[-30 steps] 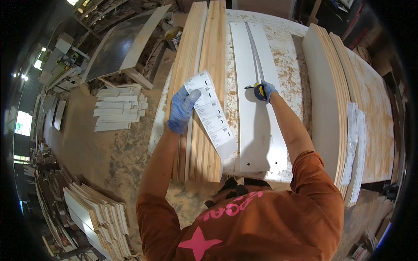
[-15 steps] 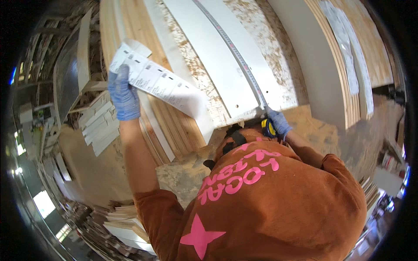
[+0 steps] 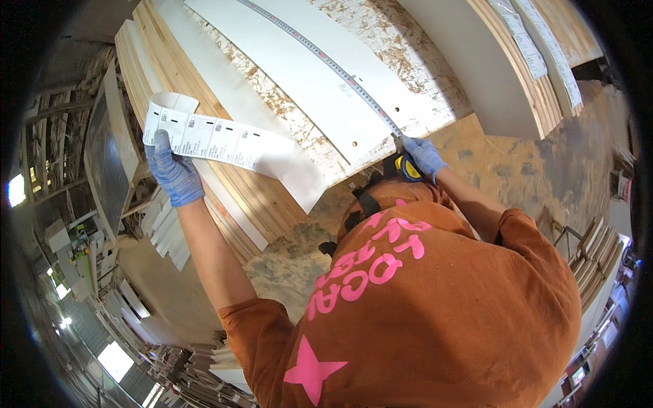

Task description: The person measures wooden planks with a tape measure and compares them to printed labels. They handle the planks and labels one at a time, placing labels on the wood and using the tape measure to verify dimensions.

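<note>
Gloved in blue, my left hand (image 3: 175, 173) is closed on a long strip of printed white labels (image 3: 211, 139). The strip's far end curls over and its near end hangs to the right, above stacked boards. My right hand (image 3: 424, 158), also gloved, grips a yellow and black tape measure (image 3: 409, 167) at the near edge of a white panel (image 3: 306, 102). From its case the steel blade (image 3: 328, 62) runs out away from me, lying along the panel. Two small round holes show near the panel's near end. My right fingertips are partly hidden behind the case.
Left of the panel lies a stack of wood-edged boards (image 3: 262, 204). Another stack of pale panels (image 3: 476, 68) stands at the right, with plastic-wrapped label sheets (image 3: 520, 37) on it. Chipped white worktop (image 3: 435, 102) shows around the panel. White offcuts (image 3: 166, 231) lie at the left.
The view has turned, so the panel and stacks sit higher and further left. My left hand has shifted left with the label strip, which lies flatter. My right hand keeps the tape measure.
</note>
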### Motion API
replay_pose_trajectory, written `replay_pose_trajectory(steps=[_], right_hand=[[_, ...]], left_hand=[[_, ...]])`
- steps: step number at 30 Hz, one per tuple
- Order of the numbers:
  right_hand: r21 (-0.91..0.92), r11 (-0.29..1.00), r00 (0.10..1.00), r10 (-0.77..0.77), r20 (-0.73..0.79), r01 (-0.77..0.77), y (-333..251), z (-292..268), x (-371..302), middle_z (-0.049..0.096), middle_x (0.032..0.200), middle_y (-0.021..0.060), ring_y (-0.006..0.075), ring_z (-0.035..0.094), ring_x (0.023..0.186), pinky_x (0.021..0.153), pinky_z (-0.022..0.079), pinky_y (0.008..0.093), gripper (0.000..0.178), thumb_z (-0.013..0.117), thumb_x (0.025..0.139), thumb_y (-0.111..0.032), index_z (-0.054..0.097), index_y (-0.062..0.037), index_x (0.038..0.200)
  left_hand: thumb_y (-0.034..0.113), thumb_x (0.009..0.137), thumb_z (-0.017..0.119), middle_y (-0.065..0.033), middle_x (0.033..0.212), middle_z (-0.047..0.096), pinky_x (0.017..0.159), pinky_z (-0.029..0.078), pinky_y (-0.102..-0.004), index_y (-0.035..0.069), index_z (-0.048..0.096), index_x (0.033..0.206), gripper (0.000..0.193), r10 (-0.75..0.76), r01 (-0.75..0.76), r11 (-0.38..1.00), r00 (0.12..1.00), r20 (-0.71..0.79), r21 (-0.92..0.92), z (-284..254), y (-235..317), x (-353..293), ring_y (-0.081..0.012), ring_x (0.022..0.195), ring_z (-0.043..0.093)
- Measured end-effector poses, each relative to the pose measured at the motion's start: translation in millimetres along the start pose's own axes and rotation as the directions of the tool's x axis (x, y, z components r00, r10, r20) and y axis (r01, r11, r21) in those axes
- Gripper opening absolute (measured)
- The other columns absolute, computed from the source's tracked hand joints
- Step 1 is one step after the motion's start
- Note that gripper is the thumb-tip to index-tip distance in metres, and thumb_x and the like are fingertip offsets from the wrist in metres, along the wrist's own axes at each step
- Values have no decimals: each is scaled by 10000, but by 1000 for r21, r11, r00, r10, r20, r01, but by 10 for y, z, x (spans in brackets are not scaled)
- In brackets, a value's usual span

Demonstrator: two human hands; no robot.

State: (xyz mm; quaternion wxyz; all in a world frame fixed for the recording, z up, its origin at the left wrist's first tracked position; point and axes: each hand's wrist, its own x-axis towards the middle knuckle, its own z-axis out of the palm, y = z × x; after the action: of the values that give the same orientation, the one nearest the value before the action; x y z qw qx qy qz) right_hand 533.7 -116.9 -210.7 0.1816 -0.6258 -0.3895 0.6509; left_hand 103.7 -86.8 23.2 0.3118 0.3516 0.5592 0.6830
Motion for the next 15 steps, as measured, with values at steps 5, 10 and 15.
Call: replay_pose_trajectory(steps=[5, 10, 15], right_hand=[[31, 999, 998, -37, 41, 36, 5, -26, 27, 569, 702, -20, 57, 489, 604, 579, 420, 206, 383, 547, 909, -399, 645, -47, 794], [68, 998, 1000, -14, 22, 13, 41, 3, 57, 562, 685, -7, 82, 473, 626, 605, 410, 240, 406, 545, 891, -409, 649, -34, 775], [50, 998, 999, -32, 12, 31, 76, -6, 90, 553, 672, 3, 98, 464, 633, 613, 404, 259, 420, 548, 875, -415, 652, -26, 757]], left_hand=[[261, 815, 655, -108, 1168, 574, 904, 483, -343, 11, 488, 1251, 529, 4, -4, 1000, 1000, 28, -22, -27, 1, 9, -208, 1065, 564], [284, 805, 669, -109, 1168, 573, 912, 478, -349, 9, 487, 1253, 556, 14, -14, 1000, 1000, 21, 7, -14, 11, -6, -214, 1068, 562], [303, 801, 675, -113, 1164, 572, 907, 481, -349, 13, 487, 1252, 568, 11, -11, 1000, 999, 32, 21, -11, 15, -4, -220, 1072, 558]])
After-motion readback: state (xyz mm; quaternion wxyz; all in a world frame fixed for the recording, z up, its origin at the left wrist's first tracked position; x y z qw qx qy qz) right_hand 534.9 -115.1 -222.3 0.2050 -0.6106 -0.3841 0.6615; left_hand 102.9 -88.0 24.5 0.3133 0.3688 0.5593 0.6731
